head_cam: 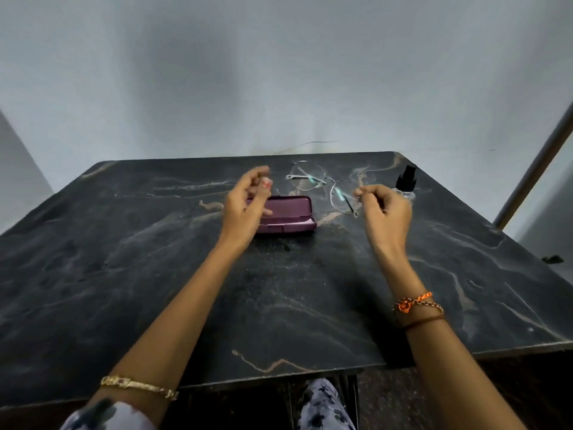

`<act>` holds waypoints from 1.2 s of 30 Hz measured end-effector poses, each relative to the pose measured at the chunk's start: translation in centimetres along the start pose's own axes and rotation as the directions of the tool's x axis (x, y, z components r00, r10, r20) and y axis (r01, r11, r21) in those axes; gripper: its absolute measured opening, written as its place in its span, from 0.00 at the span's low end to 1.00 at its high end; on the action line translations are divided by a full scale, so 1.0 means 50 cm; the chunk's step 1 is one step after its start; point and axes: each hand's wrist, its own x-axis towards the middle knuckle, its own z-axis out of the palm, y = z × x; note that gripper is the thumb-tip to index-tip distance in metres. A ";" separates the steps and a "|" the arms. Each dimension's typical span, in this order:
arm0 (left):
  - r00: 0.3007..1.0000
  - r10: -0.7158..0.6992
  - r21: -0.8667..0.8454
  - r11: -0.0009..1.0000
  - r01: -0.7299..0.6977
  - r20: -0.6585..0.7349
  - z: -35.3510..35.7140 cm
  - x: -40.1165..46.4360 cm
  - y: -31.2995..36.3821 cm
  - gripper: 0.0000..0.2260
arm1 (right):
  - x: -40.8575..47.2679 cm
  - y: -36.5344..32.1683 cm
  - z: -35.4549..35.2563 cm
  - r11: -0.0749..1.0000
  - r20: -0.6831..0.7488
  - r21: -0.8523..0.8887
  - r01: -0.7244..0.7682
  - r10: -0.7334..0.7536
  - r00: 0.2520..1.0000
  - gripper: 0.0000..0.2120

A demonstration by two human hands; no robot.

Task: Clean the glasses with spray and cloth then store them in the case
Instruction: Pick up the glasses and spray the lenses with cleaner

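Observation:
Thin metal-framed glasses hang above the far middle of the dark marble table, temples folded. My right hand pinches the right end of the frame. A maroon glasses case lies open on the table below and left of the glasses. My left hand hovers over the case's left part with fingers loosely curled and apart, holding nothing that I can see. A small clear spray bottle with a black pump top stands just behind my right hand. No cloth is in sight.
A pale wall stands right behind the table's far edge. A slanted metal pole rises at the right side. A small dark object sits by the table's right edge. My patterned trousers show below the near edge.

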 end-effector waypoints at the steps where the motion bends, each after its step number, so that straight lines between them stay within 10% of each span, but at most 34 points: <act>1: 0.995 -0.104 -0.164 0.981 0.104 0.011 0.005 0.013 0.007 0.11 | 0.005 -0.012 0.009 0.999 0.056 0.042 -0.009 0.006 0.998 0.10; 10: 0.963 -0.269 -0.661 0.723 0.201 -0.002 -0.028 0.050 0.002 0.07 | 0.050 -0.024 0.068 0.861 0.388 0.464 -0.206 0.011 0.922 0.16; 18: 0.949 -0.307 -0.708 0.655 0.266 0.072 -0.054 0.055 0.003 0.06 | 0.054 0.020 0.078 0.735 0.520 0.594 -0.328 -0.040 0.853 0.12; 26: 0.967 -0.127 -0.645 0.724 0.243 0.222 -0.016 0.070 0.016 0.16 | 0.079 0.024 0.057 0.635 0.391 0.719 -0.284 -0.031 0.920 0.21; 36: 0.992 -0.121 -0.527 0.842 0.117 0.028 -0.005 0.053 -0.010 0.19 | 0.073 0.038 0.068 0.864 0.160 0.499 0.061 -0.162 0.974 0.11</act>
